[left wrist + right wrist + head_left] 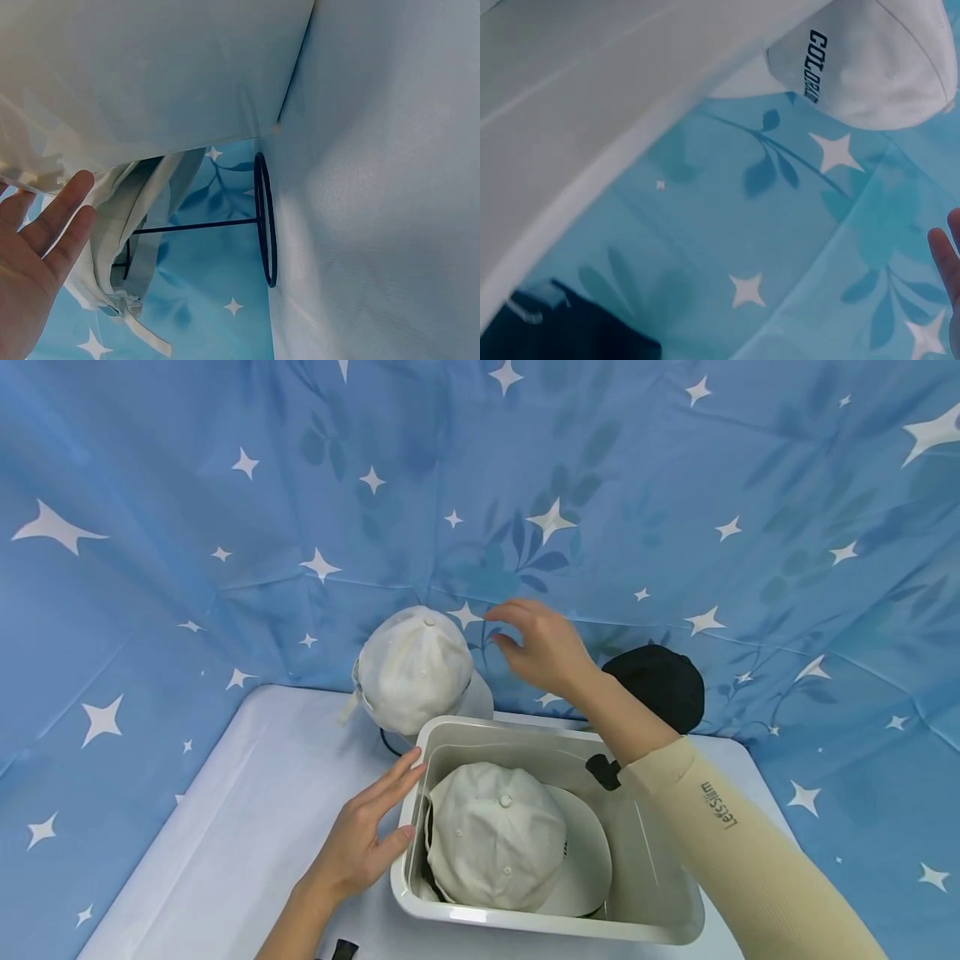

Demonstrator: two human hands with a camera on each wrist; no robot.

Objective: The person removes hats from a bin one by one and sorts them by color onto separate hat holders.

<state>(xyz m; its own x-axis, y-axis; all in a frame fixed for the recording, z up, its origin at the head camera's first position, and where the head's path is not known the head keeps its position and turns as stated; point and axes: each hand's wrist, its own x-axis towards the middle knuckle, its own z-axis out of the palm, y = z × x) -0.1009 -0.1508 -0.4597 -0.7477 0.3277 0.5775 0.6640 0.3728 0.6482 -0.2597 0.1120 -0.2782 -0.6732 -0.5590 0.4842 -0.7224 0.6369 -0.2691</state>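
Left hand (360,839) straight-fingered at 9 o'clock on the bin (480,914), not gripping, probably just steadying it; right hand (546,647) empty, loosely curved. 11 o'clock cap (412,668) sits on a stand (195,226), likely for shape.

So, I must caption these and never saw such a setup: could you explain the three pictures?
No machine: just a person's bare left hand and right hand. The big picture comes from a camera on the head, the smaller two from one on each wrist. On the white table stands a pale tub with a white cap inside. Behind it, a second white cap sits on a black stand, and a black cap shows to the right. The left is at the tub's left side, the right is raised near the second white cap; neither holds anything.
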